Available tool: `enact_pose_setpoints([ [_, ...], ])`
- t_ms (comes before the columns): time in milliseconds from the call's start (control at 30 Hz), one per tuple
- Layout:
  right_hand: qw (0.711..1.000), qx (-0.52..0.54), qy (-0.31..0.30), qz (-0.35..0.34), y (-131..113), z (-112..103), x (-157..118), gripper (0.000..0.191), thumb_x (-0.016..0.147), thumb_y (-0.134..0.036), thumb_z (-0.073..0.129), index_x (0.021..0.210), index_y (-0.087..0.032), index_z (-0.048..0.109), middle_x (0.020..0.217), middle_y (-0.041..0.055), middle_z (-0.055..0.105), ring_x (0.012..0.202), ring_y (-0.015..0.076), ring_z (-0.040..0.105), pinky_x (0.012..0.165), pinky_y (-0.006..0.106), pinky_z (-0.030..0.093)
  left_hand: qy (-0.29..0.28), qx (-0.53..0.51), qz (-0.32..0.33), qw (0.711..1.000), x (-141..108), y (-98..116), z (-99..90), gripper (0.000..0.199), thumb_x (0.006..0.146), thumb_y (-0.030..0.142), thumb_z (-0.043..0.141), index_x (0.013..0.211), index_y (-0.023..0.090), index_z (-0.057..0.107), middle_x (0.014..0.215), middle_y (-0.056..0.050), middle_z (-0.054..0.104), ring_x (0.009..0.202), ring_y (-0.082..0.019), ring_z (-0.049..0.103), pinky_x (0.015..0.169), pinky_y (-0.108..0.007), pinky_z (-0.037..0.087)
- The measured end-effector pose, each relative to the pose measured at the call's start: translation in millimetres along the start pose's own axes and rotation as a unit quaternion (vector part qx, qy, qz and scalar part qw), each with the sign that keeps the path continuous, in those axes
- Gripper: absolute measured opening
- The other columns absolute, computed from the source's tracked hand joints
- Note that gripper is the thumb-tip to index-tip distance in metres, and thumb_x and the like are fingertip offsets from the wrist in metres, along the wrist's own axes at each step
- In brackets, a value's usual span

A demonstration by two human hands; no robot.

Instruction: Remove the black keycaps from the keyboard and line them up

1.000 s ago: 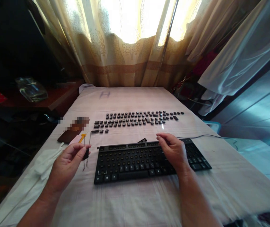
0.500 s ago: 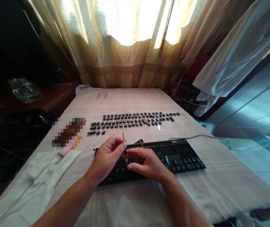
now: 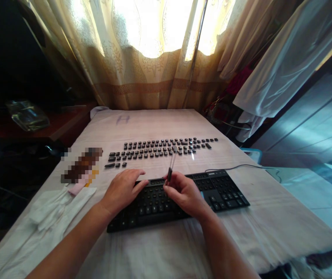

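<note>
A black keyboard [image 3: 154, 209] lies on the cloth in front of me, with many of its keys in place. My right hand [image 3: 184, 193] pinches a small screwdriver [image 3: 169, 174] with a dark handle above the keyboard's middle. Its thin metal shaft points up and away from me and looks blurred. My left hand [image 3: 125, 190] is open over the keyboard's left part, thumb apart from the fingers and nothing in it. Loose black keycaps [image 3: 157, 154] lie in rows beyond the keyboard. Both hands hide parts of the keyboard.
The pale cloth [image 3: 154, 120] covers the table. At left lie white fabric [image 3: 48, 209] and a pixelated item [image 3: 83, 164]. A black cable [image 3: 241, 166] runs off to the right. A dark wooden surface with a glass object [image 3: 28, 115] stands at left; curtains [image 3: 154, 83] hang behind.
The screwdriver, held by my left fingers with the right hand close by, is now in my right hand alone. My left hand has let go, opened and moved slightly left.
</note>
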State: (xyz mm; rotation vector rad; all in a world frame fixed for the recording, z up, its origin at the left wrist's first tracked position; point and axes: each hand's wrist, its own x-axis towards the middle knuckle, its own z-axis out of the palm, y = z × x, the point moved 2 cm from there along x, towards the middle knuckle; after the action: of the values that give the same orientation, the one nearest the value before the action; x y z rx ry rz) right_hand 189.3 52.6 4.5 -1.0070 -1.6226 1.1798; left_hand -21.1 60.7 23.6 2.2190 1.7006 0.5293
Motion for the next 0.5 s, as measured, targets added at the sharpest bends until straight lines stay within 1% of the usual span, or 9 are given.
enact_pose_setpoints([
  [33,0.999,0.019,0.034,-0.002,1,-5,1,0.017,0.081,-0.027,0.064,0.097,-0.020,0.063,0.073,-0.0015,0.063,0.064,0.0127,0.058,0.060,0.024,0.046,-0.024,0.029,-0.002,0.999,-1,-5,3.4,0.035,0.090,0.043,0.053,0.109,0.018,0.067,0.115,-0.012,0.071,0.110,-0.031,0.063,0.098,-0.046,0.047],
  [100,0.993,0.056,0.102,-0.012,1,-13,3,0.020,0.081,-0.031,0.066,0.097,-0.021,0.061,0.076,-0.0007,0.064,0.063,0.0128,0.059,0.060,0.025,0.048,-0.054,0.052,0.003,0.997,-5,-11,9.4,0.034,0.092,0.042,0.050,0.110,0.020,0.067,0.114,-0.010,0.072,0.108,-0.028,0.064,0.096,-0.042,0.048],
  [200,0.980,0.080,0.179,-0.033,0,-21,4,0.020,0.079,-0.030,0.067,0.095,-0.021,0.061,0.076,-0.0012,0.065,0.058,0.0112,0.058,0.059,0.025,0.050,-0.075,0.058,0.005,0.995,-12,-10,11.7,0.032,0.096,0.041,0.045,0.105,0.022,0.069,0.108,-0.007,0.073,0.103,-0.025,0.066,0.091,-0.037,0.049],
  [267,0.974,0.082,0.207,-0.041,-2,-23,4,0.020,0.079,-0.029,0.067,0.096,-0.021,0.061,0.075,-0.0018,0.065,0.056,0.0106,0.058,0.058,0.025,0.050,-0.095,0.063,-0.003,0.993,-14,-6,9.0,0.032,0.096,0.040,0.044,0.100,0.024,0.070,0.103,-0.005,0.074,0.097,-0.023,0.067,0.085,-0.034,0.048],
  [367,0.968,0.084,0.233,-0.049,-3,-24,4,0.027,0.079,-0.028,0.067,0.104,-0.021,0.059,0.074,-0.0033,0.064,0.055,0.0105,0.059,0.056,0.025,0.051,-0.124,0.085,-0.011,0.989,-10,0,3.6,0.033,0.097,0.041,0.043,0.092,0.025,0.072,0.095,-0.003,0.075,0.089,-0.022,0.068,0.077,-0.032,0.047],
  [433,0.964,0.085,0.248,-0.052,-3,-24,5,0.033,0.079,-0.027,0.068,0.109,-0.022,0.057,0.073,-0.0043,0.064,0.055,0.0106,0.059,0.056,0.025,0.051,-0.136,0.103,-0.011,0.985,-2,5,2.8,0.031,0.096,0.039,0.045,0.090,0.025,0.072,0.093,-0.003,0.075,0.086,-0.022,0.067,0.075,-0.032,0.046],
  [500,0.960,0.084,0.261,-0.053,-3,-24,5,0.034,0.079,-0.027,0.068,0.110,-0.022,0.056,0.073,-0.0047,0.064,0.056,0.0108,0.060,0.056,0.025,0.052,-0.143,0.106,-0.005,0.984,11,10,6.3,0.025,0.093,0.036,0.050,0.094,0.025,0.072,0.096,-0.002,0.075,0.088,-0.022,0.067,0.076,-0.031,0.046],
])
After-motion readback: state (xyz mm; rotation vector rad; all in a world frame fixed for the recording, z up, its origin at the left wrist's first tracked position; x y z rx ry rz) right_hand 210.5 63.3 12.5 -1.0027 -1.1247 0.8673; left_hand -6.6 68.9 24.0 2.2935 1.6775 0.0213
